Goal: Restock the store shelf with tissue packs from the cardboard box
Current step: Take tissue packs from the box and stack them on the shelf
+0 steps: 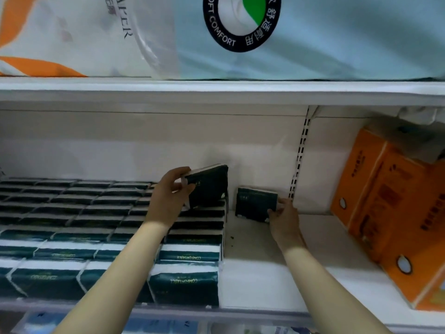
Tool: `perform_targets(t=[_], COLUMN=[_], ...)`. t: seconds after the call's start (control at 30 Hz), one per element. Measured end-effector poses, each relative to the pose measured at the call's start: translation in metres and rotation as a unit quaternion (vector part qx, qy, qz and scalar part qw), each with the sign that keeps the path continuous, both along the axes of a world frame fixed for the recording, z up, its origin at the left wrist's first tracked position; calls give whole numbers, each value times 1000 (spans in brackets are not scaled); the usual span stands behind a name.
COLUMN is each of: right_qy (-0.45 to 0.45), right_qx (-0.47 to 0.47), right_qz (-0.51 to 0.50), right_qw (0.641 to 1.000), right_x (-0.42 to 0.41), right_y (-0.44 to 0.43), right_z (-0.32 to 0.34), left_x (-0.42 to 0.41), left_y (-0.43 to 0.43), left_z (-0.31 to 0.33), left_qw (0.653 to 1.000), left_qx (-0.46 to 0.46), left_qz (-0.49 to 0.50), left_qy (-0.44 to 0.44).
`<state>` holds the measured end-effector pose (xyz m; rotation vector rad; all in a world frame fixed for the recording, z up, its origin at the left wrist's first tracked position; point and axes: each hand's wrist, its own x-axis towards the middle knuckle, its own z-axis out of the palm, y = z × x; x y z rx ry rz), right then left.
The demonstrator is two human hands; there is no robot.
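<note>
Dozens of dark tissue packs (96, 225) form a block on the white shelf (252, 280). Above the block's back right corner your left hand (168, 201) grips a tilted pack (209, 186); just right of the block your right hand (284, 220) pinches another pack (255, 203), upright.

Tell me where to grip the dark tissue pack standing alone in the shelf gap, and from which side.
Probably its right edge, coming from the right front. The lone pack stands upright near the back wall, with stacked packs close on its left and bare shelf on its right. The right hand pinches that lower right corner.
</note>
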<state>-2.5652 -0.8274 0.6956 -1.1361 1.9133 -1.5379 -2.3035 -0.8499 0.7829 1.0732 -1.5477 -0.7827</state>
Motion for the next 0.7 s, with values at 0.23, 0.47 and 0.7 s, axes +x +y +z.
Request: perform_targets(t=[0.23, 0.47, 0.7], right_qy=[47, 39, -51], right_qx=[44, 98, 156], right_qz=[46, 102, 148], right_qw=[997, 989, 975], right_x=[15, 4, 1], right_y=[11, 3, 8], right_z=[-8, -11, 7], left_x=[1, 2, 1], left_y=[-5, -10, -11], left_z=[-10, -17, -22], left_qw=[999, 1000, 997], left_qx=[-2, 15, 61], left_qz=[24, 21, 30], left_qy=[23, 13, -30])
